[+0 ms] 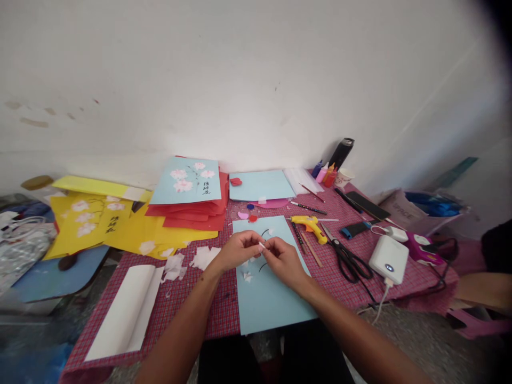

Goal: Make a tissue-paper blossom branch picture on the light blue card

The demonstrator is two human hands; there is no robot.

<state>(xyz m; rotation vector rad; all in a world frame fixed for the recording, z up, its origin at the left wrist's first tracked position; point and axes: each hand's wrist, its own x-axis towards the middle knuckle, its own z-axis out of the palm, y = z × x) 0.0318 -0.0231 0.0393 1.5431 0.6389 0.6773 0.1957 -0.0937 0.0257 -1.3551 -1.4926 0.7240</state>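
Above a light blue sheet point(272, 304), my left hand point(241, 248) and my right hand point(285, 262) meet, fingertips pinched on a small white paper piece point(261, 246). Most of that piece is hidden by the fingers. On the blue sheet show dark curved lines and a white petal-like scrap point(247, 277), just below my hands. Torn white paper point(205, 258) lies to the left of my left hand. Beyond my right hand rest a yellow glue gun point(312, 224) and black-handled scissors point(347, 260).
Red and blue sheets with a flower picture point(186, 181) are stacked at the back, beside yellow sheets point(140, 226). Folded white paper point(124, 314) lies front left. Paint bottles point(326, 173), a black flask point(342, 153) and a white power bank point(389, 260) stand on the right.
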